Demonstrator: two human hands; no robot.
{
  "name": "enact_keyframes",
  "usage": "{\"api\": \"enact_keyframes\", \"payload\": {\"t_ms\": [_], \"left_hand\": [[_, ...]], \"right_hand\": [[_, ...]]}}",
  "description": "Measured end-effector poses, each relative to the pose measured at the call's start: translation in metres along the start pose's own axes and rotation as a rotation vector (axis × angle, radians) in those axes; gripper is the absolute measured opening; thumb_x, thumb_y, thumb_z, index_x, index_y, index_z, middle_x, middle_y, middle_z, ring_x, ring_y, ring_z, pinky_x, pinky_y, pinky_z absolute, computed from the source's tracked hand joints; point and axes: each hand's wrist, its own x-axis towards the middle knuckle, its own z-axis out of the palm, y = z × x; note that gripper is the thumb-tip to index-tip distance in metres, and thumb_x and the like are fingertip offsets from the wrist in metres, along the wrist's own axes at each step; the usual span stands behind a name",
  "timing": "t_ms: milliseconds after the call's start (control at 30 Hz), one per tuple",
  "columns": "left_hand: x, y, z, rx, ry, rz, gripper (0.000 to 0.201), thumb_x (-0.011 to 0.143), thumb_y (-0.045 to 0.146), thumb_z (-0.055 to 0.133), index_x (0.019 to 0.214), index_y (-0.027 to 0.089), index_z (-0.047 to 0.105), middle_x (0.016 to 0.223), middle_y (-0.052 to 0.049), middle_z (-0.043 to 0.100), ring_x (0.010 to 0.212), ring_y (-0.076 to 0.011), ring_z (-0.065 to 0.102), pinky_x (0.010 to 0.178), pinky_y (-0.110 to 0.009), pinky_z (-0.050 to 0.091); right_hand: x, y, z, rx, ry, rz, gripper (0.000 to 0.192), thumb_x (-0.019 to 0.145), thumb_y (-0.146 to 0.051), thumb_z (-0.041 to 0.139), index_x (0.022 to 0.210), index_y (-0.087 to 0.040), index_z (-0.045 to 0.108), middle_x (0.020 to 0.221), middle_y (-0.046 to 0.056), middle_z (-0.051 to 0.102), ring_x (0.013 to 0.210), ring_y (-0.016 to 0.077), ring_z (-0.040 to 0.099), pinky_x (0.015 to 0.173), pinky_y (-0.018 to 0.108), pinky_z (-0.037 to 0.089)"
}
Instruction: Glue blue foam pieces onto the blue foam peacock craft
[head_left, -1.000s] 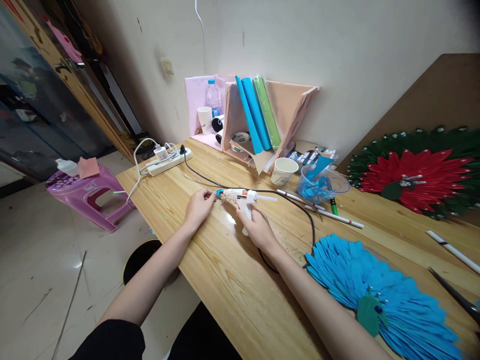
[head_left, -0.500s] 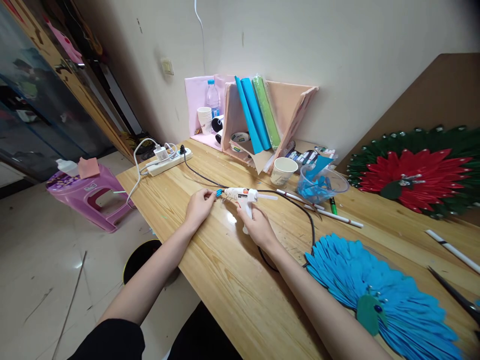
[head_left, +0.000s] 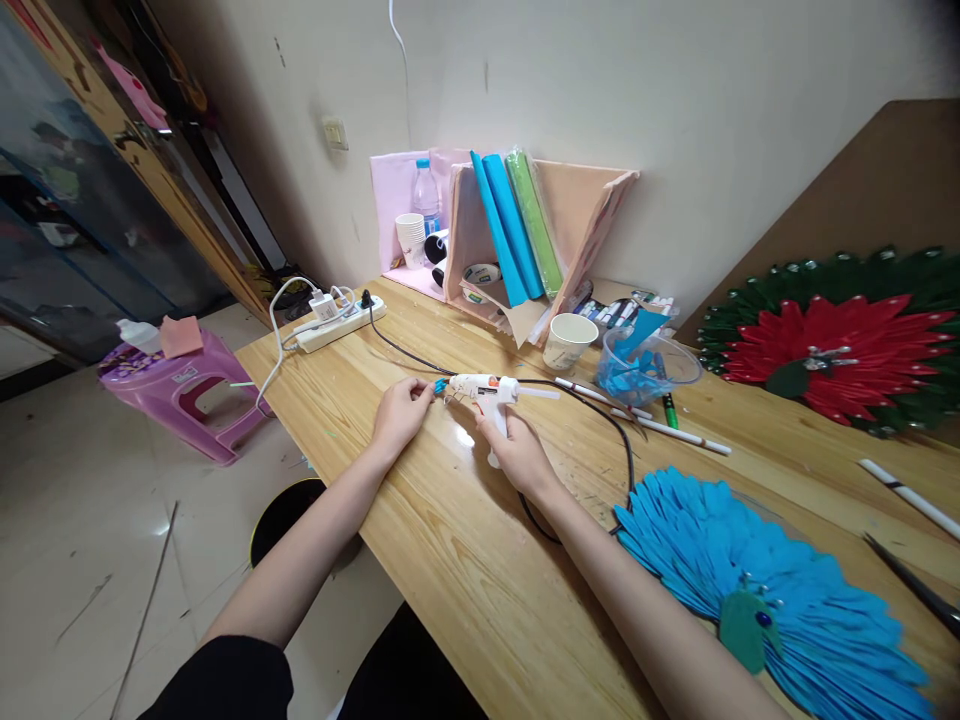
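Observation:
My right hand (head_left: 519, 452) is wrapped round the handle of a white hot glue gun (head_left: 480, 388), whose nozzle points left. A clear glue stick (head_left: 541, 393) juts from its back end. Opposite the nozzle, my left hand (head_left: 403, 412) rests at the table and pinches a small blue paper piece (head_left: 439, 386). The nozzle tip is at the blue piece; whether they touch I cannot tell. On the right lies a large fan of blue paper petals (head_left: 750, 540) with a green bird head (head_left: 742, 630) on it.
A black cord (head_left: 628, 450) loops behind my right hand. A power strip (head_left: 341, 325) lies at the back left. Near the shelf (head_left: 600, 200) stand a paper cup (head_left: 570, 340) and a clear bowl (head_left: 679, 370) of blue scraps. Scissors (head_left: 911, 585) lie far right.
Both hands hold nearly the same pose, with the glue gun nozzle still at the blue piece. The whole view has shifted very slightly.

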Motion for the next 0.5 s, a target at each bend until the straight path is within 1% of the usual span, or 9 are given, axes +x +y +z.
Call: {"api": "enact_keyframes", "payload": {"t_ms": [133, 300, 500], "left_hand": [[-0.0009, 0.0, 0.0003, -0.001, -0.001, 0.012, 0.028, 0.079, 0.041, 0.051, 0.076, 0.017, 0.066, 0.075, -0.004, 0.07, 0.068, -0.0162, 0.062, 0.062, -0.025, 0.044], [-0.0014, 0.0011, 0.0, -0.008, -0.01, 0.023, 0.028, 0.079, 0.041, 0.052, 0.076, 0.017, 0.067, 0.074, -0.004, 0.07, 0.066, -0.016, 0.062, 0.062, -0.025, 0.044], [-0.0012, 0.0008, 0.0003, -0.031, -0.008, 0.023, 0.028, 0.079, 0.041, 0.051, 0.076, 0.017, 0.067, 0.072, -0.004, 0.069, 0.066, -0.0161, 0.062, 0.062, -0.025, 0.044]], "right_hand": [[-0.0007, -0.003, -0.0008, -0.038, -0.018, -0.033, 0.034, 0.085, -0.042, 0.043, 0.097, -0.017, 0.062, 0.089, 0.006, 0.066, 0.079, 0.0198, 0.058, 0.075, 0.03, 0.042], [0.001, -0.0046, -0.0007, -0.064, -0.022, -0.049, 0.033, 0.085, -0.04, 0.042, 0.096, -0.018, 0.064, 0.086, 0.005, 0.067, 0.079, 0.0206, 0.059, 0.075, 0.03, 0.042], [0.002, -0.0031, 0.0003, -0.045, 0.015, -0.02, 0.032, 0.085, -0.04, 0.043, 0.097, -0.019, 0.063, 0.093, 0.006, 0.067, 0.083, 0.0213, 0.059, 0.075, 0.03, 0.042]]}}
